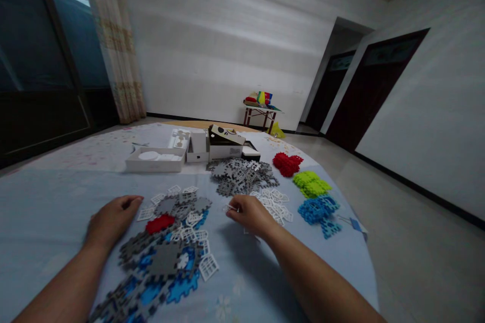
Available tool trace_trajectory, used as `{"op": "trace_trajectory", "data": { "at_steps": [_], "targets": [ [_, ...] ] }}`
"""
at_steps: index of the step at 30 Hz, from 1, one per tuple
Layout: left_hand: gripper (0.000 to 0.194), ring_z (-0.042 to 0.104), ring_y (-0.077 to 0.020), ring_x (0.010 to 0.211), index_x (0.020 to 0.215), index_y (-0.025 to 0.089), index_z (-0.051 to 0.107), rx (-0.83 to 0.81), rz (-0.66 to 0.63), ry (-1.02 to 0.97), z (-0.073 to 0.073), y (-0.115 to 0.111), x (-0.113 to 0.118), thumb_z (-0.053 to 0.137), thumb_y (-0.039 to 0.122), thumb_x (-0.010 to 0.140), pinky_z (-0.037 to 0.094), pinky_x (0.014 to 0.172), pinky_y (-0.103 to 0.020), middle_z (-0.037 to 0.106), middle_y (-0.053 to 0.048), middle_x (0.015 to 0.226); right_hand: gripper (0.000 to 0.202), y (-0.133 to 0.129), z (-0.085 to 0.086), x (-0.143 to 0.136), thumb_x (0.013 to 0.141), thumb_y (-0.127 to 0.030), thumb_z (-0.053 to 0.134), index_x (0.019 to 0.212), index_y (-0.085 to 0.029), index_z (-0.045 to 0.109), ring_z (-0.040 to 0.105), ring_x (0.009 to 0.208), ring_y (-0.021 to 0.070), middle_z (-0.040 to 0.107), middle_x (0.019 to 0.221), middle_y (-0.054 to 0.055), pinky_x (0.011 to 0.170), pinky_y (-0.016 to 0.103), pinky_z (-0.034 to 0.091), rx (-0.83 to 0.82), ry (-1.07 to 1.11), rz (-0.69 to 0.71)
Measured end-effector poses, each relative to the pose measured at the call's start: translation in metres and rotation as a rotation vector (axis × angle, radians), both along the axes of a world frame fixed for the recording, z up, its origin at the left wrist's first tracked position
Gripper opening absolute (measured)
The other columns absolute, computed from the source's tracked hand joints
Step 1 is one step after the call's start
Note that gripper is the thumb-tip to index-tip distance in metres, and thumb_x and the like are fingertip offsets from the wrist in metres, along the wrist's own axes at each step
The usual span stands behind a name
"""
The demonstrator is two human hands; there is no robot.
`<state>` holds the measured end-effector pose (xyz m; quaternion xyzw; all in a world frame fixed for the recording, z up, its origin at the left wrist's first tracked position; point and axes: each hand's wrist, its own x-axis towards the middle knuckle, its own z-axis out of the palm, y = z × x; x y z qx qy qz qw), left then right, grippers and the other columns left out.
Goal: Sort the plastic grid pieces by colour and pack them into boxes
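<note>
My right hand (248, 212) is pinched on a small white lattice piece (229, 208), just left of a pile of white lattice pieces (276, 204). My left hand (115, 217) rests on the cloth with fingers curled together; whether anything is between them is too small to make out. Between my hands lies a cluster of joined grey interlocking tiles (165, 259), with blue tiles (182, 287), a red tile (159, 223) and white lattice pieces along its upper and right sides.
Behind the hands is a heap of grey tiles (242, 174). Red (287, 164), green (310, 183) and blue piles (318, 209) line the table's right side. A white tray (155, 165) and open boxes (226, 150) stand at the back.
</note>
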<state>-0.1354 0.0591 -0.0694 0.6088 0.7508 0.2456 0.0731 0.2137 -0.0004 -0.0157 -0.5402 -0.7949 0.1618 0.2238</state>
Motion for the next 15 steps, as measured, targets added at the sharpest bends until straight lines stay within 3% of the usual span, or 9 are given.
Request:
{"op": "trace_trajectory", "data": {
  "at_steps": [4,10,12,15],
  "targets": [
    [0.049,0.059,-0.0258,0.095,0.101,0.02,0.064,-0.066,0.009,-0.037,0.004,0.001,0.001,0.034,0.052,0.078,0.043,0.077,-0.032,0.066,-0.009,0.106,0.012,-0.011,0.006,0.043,0.077,-0.028,0.056,0.076,-0.018,0.062,0.051,0.063,0.0112,0.06,0.068,-0.001,0.056,0.02,0.035,0.033,0.079,-0.052],
    [0.049,0.058,-0.0254,0.095,0.102,0.017,0.064,-0.069,-0.015,-0.041,0.005,-0.001,-0.002,0.036,0.05,0.078,0.043,0.078,-0.031,0.066,-0.01,0.104,0.023,-0.017,-0.006,0.089,0.077,-0.03,0.055,0.094,-0.017,0.062,0.055,0.068,0.0133,0.063,0.081,0.004,0.064,0.025,0.041,0.148,0.25,-0.255],
    [0.049,0.058,-0.0249,0.095,0.103,0.017,0.063,-0.038,-0.02,-0.014,0.014,-0.004,0.002,0.036,0.05,0.079,0.043,0.079,-0.031,0.065,-0.01,0.107,0.022,-0.021,-0.012,0.098,0.078,-0.031,0.052,0.091,-0.017,0.063,0.053,0.063,0.0128,0.062,0.072,0.002,0.06,0.024,0.04,0.116,0.271,-0.268],
    [0.048,0.059,-0.0237,0.087,0.105,0.018,0.062,0.04,-0.036,0.08,0.044,-0.013,0.024,0.037,0.05,0.079,0.043,0.08,-0.035,0.061,-0.009,0.115,0.023,-0.028,-0.018,0.106,0.078,-0.034,0.052,0.087,-0.017,0.064,0.05,0.056,0.0116,0.057,0.061,-0.001,0.052,0.022,0.036,0.016,0.294,-0.242]
  ]
}}
